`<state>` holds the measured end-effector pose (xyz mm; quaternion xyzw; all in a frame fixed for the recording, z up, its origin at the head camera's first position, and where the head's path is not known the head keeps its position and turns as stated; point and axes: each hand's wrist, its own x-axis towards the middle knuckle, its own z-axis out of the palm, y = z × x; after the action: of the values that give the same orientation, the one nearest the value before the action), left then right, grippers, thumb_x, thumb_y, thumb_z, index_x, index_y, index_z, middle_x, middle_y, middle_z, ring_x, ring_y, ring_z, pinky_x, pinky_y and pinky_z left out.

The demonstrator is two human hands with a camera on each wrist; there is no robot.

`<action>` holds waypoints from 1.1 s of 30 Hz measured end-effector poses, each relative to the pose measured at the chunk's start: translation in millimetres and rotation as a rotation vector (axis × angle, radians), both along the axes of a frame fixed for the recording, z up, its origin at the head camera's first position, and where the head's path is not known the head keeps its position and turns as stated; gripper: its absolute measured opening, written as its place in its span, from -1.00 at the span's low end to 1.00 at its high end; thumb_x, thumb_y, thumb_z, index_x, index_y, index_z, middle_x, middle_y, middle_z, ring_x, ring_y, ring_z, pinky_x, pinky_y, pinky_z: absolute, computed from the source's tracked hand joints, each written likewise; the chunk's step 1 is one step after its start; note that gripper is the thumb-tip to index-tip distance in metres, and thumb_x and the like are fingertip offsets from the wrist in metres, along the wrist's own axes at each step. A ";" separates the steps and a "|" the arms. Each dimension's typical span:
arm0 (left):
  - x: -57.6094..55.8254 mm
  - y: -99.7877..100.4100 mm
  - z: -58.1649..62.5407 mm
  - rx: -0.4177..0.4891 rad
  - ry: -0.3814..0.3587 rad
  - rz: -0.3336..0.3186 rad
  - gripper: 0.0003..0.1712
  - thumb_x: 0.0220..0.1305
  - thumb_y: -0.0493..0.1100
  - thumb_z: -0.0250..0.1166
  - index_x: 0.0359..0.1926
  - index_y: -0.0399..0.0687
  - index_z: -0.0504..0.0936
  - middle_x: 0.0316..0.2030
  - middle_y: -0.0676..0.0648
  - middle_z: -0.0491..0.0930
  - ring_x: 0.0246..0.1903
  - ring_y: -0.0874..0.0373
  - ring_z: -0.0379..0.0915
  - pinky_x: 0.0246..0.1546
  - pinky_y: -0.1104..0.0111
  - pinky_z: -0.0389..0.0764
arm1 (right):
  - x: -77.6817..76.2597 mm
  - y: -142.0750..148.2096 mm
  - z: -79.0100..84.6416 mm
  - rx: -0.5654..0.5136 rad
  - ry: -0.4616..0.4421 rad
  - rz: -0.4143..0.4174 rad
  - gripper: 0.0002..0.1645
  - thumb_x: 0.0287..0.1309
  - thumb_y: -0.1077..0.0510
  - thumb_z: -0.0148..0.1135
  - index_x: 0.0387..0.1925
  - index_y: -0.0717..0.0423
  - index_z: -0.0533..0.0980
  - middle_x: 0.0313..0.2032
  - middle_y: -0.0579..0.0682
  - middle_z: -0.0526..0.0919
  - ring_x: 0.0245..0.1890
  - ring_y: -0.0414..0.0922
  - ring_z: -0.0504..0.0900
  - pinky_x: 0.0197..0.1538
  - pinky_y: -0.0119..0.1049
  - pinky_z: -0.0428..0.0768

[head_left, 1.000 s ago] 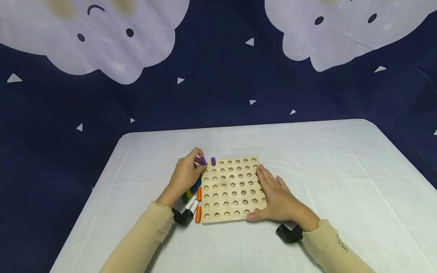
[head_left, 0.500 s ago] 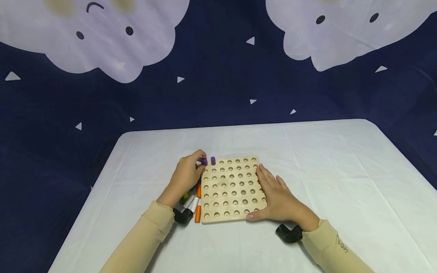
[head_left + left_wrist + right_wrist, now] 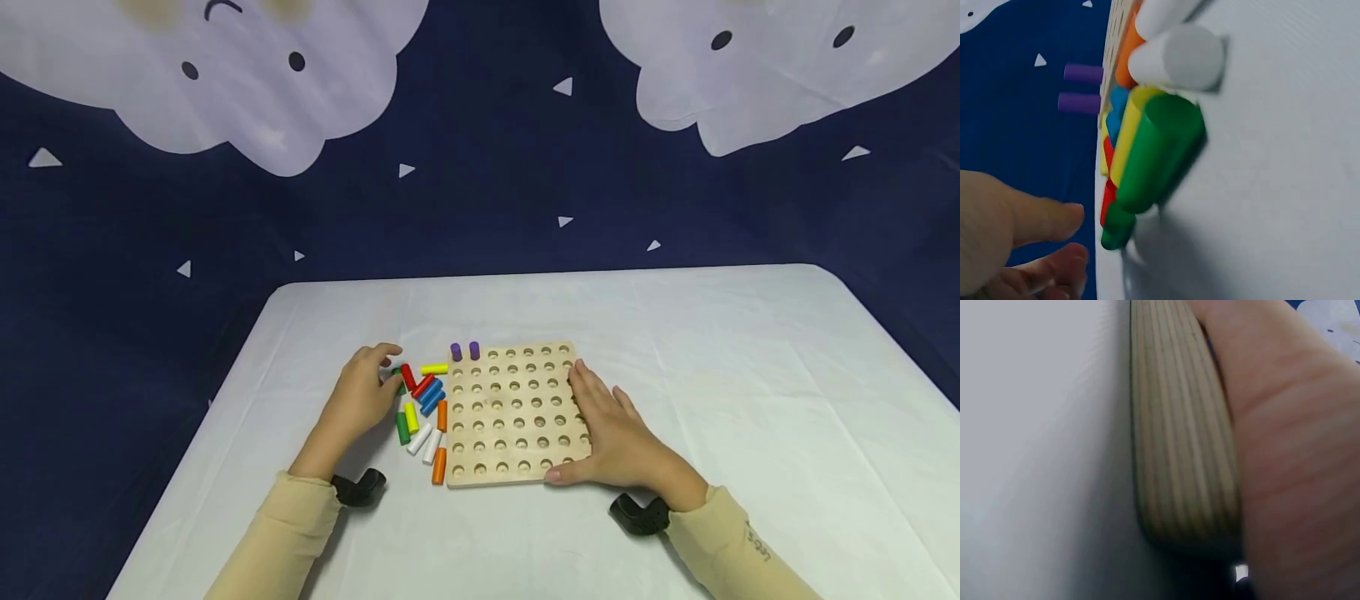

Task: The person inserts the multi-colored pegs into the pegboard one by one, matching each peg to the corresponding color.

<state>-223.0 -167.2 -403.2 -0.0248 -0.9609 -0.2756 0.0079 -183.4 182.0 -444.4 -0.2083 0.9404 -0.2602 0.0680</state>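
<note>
Two purple pegs (image 3: 456, 352) stand upright in the back-left holes of a square wooden pegboard (image 3: 498, 475). My left hand (image 3: 358, 393) is left of the loose pegs, thumb and fingers parted with nothing between them. Its fingertips are right by a green peg (image 3: 399, 382); the left wrist view shows a small gap between the thumb (image 3: 1054, 219) and that green peg (image 3: 1118, 226). My right hand (image 3: 618, 433) rests on the board's right side, fingers extended along the edge and thumb at the front corner. The right wrist view shows the board's layered edge (image 3: 1179, 437) beside this hand.
Loose pegs lie along the board's left side: red (image 3: 408, 377), blue (image 3: 432, 402), yellow (image 3: 434, 369), white (image 3: 431, 447) and orange (image 3: 439, 467). A white cloth (image 3: 712, 350) covers the table, with a dark blue cloud-patterned backdrop (image 3: 480, 208) behind it.
My left hand has let go of the second purple peg, now standing in the corner hole, and moved left and down to the loose pegs. My right hand stays on the board.
</note>
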 end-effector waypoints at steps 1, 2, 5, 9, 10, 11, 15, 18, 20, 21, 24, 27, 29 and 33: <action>0.3 -1.3 -1.8 -0.007 -0.019 0.004 -0.54 0.37 -0.22 0.23 0.26 -0.16 0.46 0.02 -0.29 0.54 -0.13 -0.08 0.51 -0.11 0.09 0.59 | 0.1 0.2 0.0 -0.001 -0.001 0.000 0.78 -0.45 -0.66 0.42 0.57 0.14 -0.28 0.58 0.13 -0.29 0.58 0.13 -0.19 0.50 0.25 -0.26; 0.4 -2.0 -3.3 -0.010 -0.039 0.007 -0.53 0.38 -0.19 0.23 0.26 -0.18 0.47 0.00 -0.29 0.54 -0.13 -0.07 0.51 -0.10 0.09 0.59 | 0.2 0.3 -0.1 -0.001 -0.002 -0.001 0.78 -0.45 -0.66 0.41 0.57 0.13 -0.28 0.58 0.13 -0.30 0.58 0.13 -0.19 0.50 0.25 -0.26; -0.1 -2.0 -7.8 -0.012 -0.092 0.023 -0.51 0.39 -0.13 0.22 0.26 -0.23 0.47 -0.09 -0.26 0.54 -0.18 -0.04 0.47 -0.14 0.13 0.57 | 0.4 0.2 0.0 -0.009 -0.007 -0.002 0.78 -0.45 -0.66 0.42 0.57 0.13 -0.28 0.58 0.13 -0.30 0.58 0.13 -0.20 0.50 0.25 -0.27; -0.5 -0.7 -10.1 -0.020 -0.132 0.043 -0.47 0.36 -0.11 0.26 0.25 -0.29 0.47 -0.18 -0.22 0.53 -0.23 0.00 0.42 -0.22 0.22 0.54 | 0.6 -0.2 -0.4 -0.009 -0.015 -0.004 0.79 -0.46 -0.67 0.40 0.57 0.13 -0.29 0.58 0.13 -0.31 0.58 0.13 -0.20 0.50 0.25 -0.28; -0.5 -0.5 -10.2 -0.021 -0.137 0.048 -0.46 0.35 -0.11 0.27 0.25 -0.30 0.47 -0.19 -0.22 0.53 -0.24 0.01 0.42 -0.23 0.24 0.53 | 0.7 -0.2 -0.5 -0.008 -0.017 -0.005 0.79 -0.46 -0.67 0.40 0.57 0.13 -0.29 0.58 0.13 -0.31 0.58 0.13 -0.21 0.50 0.24 -0.28; -0.6 -0.3 -10.3 -0.018 -0.140 0.056 -0.45 0.34 -0.11 0.28 0.26 -0.29 0.47 -0.21 -0.20 0.53 -0.25 0.01 0.41 -0.24 0.26 0.52 | 0.8 -0.2 -0.6 -0.005 -0.018 -0.005 0.79 -0.46 -0.67 0.40 0.57 0.13 -0.29 0.58 0.13 -0.31 0.58 0.12 -0.21 0.50 0.24 -0.28; -0.9 0.2 -11.0 -0.007 -0.141 0.070 -0.44 0.31 -0.13 0.32 0.25 -0.31 0.48 -0.23 -0.19 0.54 -0.25 0.02 0.42 -0.25 0.25 0.51 | 1.0 0.0 0.1 -0.007 -0.017 -0.007 0.79 -0.46 -0.67 0.41 0.57 0.13 -0.29 0.58 0.13 -0.31 0.59 0.12 -0.21 0.50 0.23 -0.28; -0.7 0.3 -13.0 -0.010 -0.129 0.069 -0.50 0.29 -0.17 0.33 0.20 -0.30 0.52 -0.19 -0.21 0.57 -0.24 0.00 0.45 -0.20 0.21 0.56 | 1.0 0.0 0.6 -0.011 -0.020 -0.006 0.79 -0.46 -0.66 0.42 0.57 0.13 -0.29 0.58 0.12 -0.31 0.59 0.11 -0.21 0.51 0.23 -0.29; -0.5 -0.2 -14.5 -0.014 -0.105 0.065 -0.56 0.28 -0.21 0.31 0.15 -0.29 0.56 -0.17 -0.23 0.60 -0.24 0.00 0.47 -0.22 0.22 0.59 | 0.8 -0.2 0.6 -0.008 -0.020 -0.005 0.79 -0.46 -0.66 0.41 0.57 0.13 -0.29 0.58 0.12 -0.31 0.59 0.11 -0.22 0.51 0.23 -0.29; -0.5 -0.5 -15.0 -0.012 -0.094 0.062 -0.57 0.28 -0.23 0.31 0.15 -0.27 0.57 -0.17 -0.24 0.60 -0.25 0.00 0.48 -0.24 0.23 0.60 | 0.6 -0.3 0.4 -0.007 -0.020 -0.005 0.79 -0.46 -0.66 0.41 0.57 0.13 -0.29 0.58 0.12 -0.31 0.59 0.11 -0.22 0.51 0.23 -0.29; -1.3 -1.0 -15.2 -0.022 -0.076 0.043 -0.57 0.28 -0.26 0.28 0.18 -0.21 0.56 -0.20 -0.25 0.57 -0.30 0.01 0.45 -0.33 0.28 0.55 | 0.1 -0.1 -0.2 -0.003 -0.016 -0.005 0.79 -0.46 -0.67 0.40 0.57 0.12 -0.30 0.58 0.11 -0.32 0.59 0.10 -0.22 0.51 0.23 -0.29; -2.3 -0.8 -15.6 -0.034 -0.072 0.023 -0.55 0.29 -0.27 0.27 0.21 -0.18 0.54 -0.21 -0.25 0.54 -0.31 0.01 0.44 -0.34 0.28 0.54 | -0.1 0.3 -0.6 -0.006 -0.014 -0.005 0.79 -0.46 -0.67 0.40 0.57 0.12 -0.29 0.59 0.10 -0.31 0.59 0.10 -0.22 0.51 0.23 -0.28; -2.7 -0.2 -16.2 -0.019 -0.077 0.026 -0.56 0.31 -0.25 0.26 0.21 -0.17 0.52 -0.25 -0.23 0.55 -0.35 0.02 0.44 -0.38 0.30 0.54 | 0.1 0.5 -0.7 -0.009 -0.013 -0.005 0.79 -0.46 -0.67 0.41 0.57 0.12 -0.29 0.59 0.10 -0.31 0.59 0.10 -0.21 0.50 0.23 -0.28; -2.7 3.5 -14.6 0.037 -0.058 0.051 -0.57 0.34 -0.19 0.26 0.19 -0.15 0.46 -0.29 -0.17 0.55 -0.40 0.05 0.45 -0.45 0.37 0.50 | 0.2 0.9 -0.8 -0.007 -0.013 -0.004 0.78 -0.45 -0.67 0.40 0.57 0.11 -0.29 0.59 0.10 -0.31 0.59 0.09 -0.21 0.51 0.23 -0.28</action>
<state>-225.8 -163.7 -417.8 0.0079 -0.9558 -0.2937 -0.0124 -183.1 182.9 -445.3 -0.2048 0.9395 -0.2648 0.0730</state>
